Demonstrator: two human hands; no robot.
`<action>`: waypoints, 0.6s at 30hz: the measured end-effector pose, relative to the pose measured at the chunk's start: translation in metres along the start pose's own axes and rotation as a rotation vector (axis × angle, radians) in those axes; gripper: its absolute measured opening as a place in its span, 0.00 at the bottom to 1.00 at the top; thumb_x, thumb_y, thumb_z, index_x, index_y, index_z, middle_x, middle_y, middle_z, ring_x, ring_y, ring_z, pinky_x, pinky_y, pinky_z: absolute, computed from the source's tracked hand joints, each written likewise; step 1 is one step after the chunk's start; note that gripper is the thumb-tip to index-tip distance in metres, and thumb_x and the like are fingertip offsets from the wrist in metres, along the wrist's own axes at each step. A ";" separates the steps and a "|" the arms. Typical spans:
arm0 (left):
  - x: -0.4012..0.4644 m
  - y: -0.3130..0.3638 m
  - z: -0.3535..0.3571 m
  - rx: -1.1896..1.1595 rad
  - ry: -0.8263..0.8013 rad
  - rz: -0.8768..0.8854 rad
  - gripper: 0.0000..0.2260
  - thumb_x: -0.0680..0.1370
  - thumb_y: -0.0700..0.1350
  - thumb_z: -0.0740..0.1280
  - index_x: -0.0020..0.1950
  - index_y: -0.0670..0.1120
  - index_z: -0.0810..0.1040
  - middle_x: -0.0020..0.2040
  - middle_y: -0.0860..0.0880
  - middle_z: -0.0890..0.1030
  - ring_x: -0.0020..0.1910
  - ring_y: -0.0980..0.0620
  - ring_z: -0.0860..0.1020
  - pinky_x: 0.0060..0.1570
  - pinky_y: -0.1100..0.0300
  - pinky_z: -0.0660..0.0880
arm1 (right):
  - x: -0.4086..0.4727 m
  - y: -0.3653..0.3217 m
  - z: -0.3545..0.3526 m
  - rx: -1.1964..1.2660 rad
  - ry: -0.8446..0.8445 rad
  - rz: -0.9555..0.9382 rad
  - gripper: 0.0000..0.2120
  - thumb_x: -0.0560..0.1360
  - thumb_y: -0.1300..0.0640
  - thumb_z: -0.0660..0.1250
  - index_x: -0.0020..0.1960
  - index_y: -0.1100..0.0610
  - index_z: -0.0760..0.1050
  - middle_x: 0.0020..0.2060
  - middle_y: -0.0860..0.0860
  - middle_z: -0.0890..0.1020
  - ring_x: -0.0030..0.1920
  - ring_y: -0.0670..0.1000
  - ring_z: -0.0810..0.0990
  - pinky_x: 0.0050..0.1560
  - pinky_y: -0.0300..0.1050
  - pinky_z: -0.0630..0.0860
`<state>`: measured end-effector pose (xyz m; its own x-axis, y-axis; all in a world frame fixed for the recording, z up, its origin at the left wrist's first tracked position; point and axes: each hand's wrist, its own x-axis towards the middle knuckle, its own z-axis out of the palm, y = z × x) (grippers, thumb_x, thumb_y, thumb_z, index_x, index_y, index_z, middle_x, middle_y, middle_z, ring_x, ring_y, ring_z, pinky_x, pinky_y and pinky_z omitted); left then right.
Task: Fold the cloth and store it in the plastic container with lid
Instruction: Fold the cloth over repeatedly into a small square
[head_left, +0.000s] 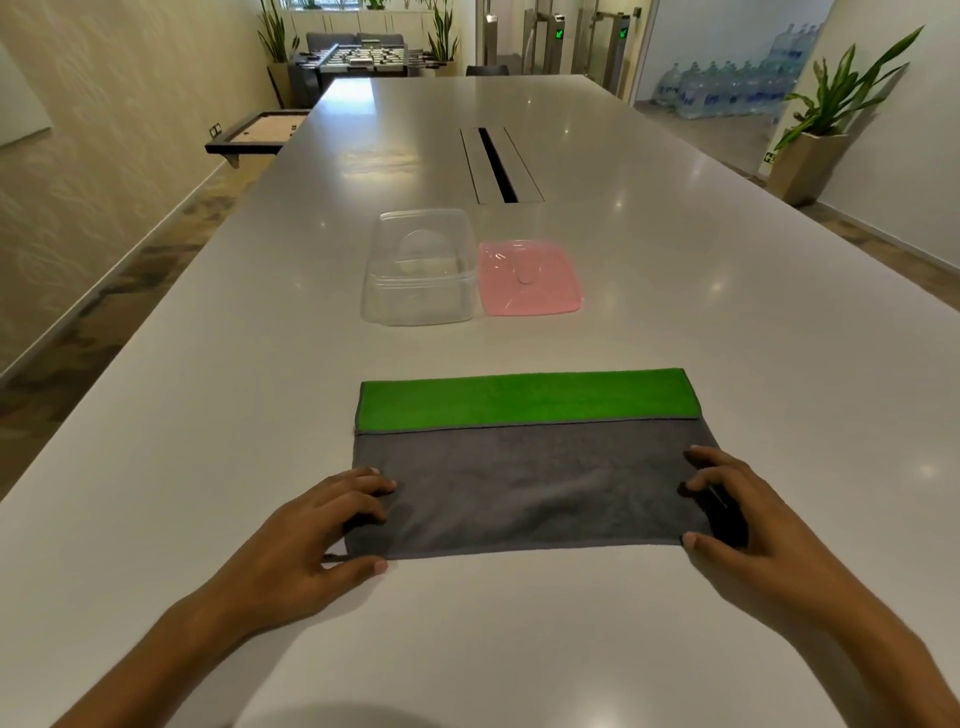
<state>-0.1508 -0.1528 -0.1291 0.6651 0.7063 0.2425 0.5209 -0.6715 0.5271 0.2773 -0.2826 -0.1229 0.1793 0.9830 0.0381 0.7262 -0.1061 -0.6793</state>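
Note:
A cloth (524, 483) lies flat on the white table, grey on its near part, with a green strip folded along its far edge. My left hand (317, 525) rests on the cloth's near left corner, fingers spread on top, thumb at the front edge. My right hand (727, 504) sits on the near right corner the same way. Whether either hand pinches the fabric I cannot tell. Beyond the cloth stands a clear plastic container (418, 267), uncovered and with nothing in it. Its pink lid (527, 278) lies flat just to the right of it.
The long white table (675, 260) stretches ahead, with a dark cable slot (496, 163) behind the container. The table's left edge drops to a floor by a wall. Potted plants, water bottles and a foosball table stand far off.

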 end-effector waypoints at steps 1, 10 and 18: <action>-0.002 0.001 -0.001 -0.011 0.003 0.005 0.12 0.72 0.59 0.69 0.51 0.56 0.77 0.65 0.64 0.74 0.69 0.61 0.69 0.62 0.67 0.70 | -0.001 0.002 0.000 0.037 0.003 0.012 0.20 0.67 0.59 0.73 0.54 0.44 0.73 0.68 0.34 0.67 0.68 0.44 0.68 0.59 0.50 0.73; -0.005 0.005 -0.002 -0.143 0.018 -0.046 0.05 0.71 0.48 0.66 0.45 0.55 0.80 0.63 0.63 0.77 0.69 0.60 0.69 0.51 0.63 0.79 | 0.000 0.001 -0.002 0.057 0.048 0.028 0.16 0.65 0.68 0.69 0.44 0.49 0.80 0.63 0.37 0.74 0.64 0.43 0.72 0.55 0.50 0.74; 0.005 0.015 -0.006 -0.339 0.189 -0.226 0.03 0.72 0.48 0.69 0.43 0.53 0.83 0.46 0.53 0.85 0.47 0.51 0.82 0.45 0.59 0.78 | 0.011 -0.001 -0.016 -0.076 0.042 -0.168 0.12 0.73 0.58 0.69 0.45 0.39 0.76 0.52 0.35 0.79 0.52 0.40 0.78 0.48 0.33 0.73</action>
<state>-0.1428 -0.1577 -0.1157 0.4293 0.8763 0.2188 0.4161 -0.4069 0.8132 0.2892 -0.2741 -0.1104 0.0777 0.9810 0.1780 0.7961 0.0465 -0.6034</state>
